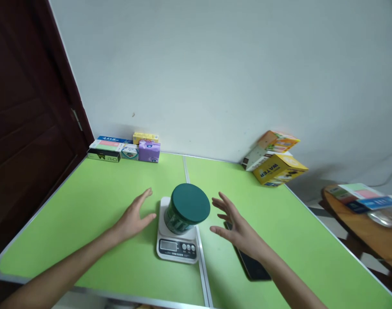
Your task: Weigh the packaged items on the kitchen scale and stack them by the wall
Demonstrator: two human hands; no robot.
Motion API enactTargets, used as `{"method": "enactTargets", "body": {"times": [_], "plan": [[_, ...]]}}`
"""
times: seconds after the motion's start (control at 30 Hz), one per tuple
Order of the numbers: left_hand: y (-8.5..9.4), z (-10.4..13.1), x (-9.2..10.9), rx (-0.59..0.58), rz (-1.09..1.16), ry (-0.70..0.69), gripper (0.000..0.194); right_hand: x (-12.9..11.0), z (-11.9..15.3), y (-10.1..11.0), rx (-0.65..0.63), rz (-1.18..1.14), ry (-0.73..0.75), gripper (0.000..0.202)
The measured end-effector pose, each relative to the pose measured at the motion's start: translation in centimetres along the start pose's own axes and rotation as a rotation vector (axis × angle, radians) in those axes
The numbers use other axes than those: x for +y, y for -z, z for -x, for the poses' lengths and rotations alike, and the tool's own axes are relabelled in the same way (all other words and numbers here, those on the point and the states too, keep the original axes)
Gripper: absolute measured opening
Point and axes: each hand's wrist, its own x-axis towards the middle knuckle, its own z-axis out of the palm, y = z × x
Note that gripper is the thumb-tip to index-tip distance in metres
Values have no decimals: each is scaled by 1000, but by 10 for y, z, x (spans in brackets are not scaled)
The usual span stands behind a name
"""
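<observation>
A jar with a wide dark green lid [191, 203] stands upright on a white kitchen scale [177, 249] near the middle of the table. The scale's small display and its round buttons face me. To the left of the jar is my left hand [134, 218], open, thumb and fingers spread, touching nothing. My right hand [232, 225] is on the jar's other side, also open with its fingers apart and a gap between it and the lid. Beneath my right hand and forearm lies a black phone [252, 264], partly hidden.
Small boxes, among them a purple pack [149, 151], line the back left edge of the green table [118, 189]. A yellow box [276, 169] and other cartons lean at the back right. Beyond the right edge, a wooden stool [372, 227] bears flat packs. A wall rises behind.
</observation>
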Motion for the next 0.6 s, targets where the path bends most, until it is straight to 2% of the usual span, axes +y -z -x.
{"method": "enactTargets", "body": {"times": [0.13,0.23,0.33,0.4,0.47,0.53,0.6], "plan": [[-17,8,-4,-204,-136,16,71,0,-9,-26,-62,27,67,86],[-35,7,-4,-356,-146,-28,79,2,-17,-42,-57,109,47,75],[-38,-2,-1,-393,-75,-53,89,-2,-35,-46,-25,193,23,69],[-25,-13,4,-352,-2,-75,85,-13,-57,-51,7,205,59,71],[-3,-26,11,-270,50,-69,78,-32,-87,-63,30,182,114,75],[25,-40,15,-161,66,-8,75,-53,-124,-87,29,117,174,79],[55,-53,14,-34,71,70,75,-74,-162,-120,-12,8,230,84]]}}
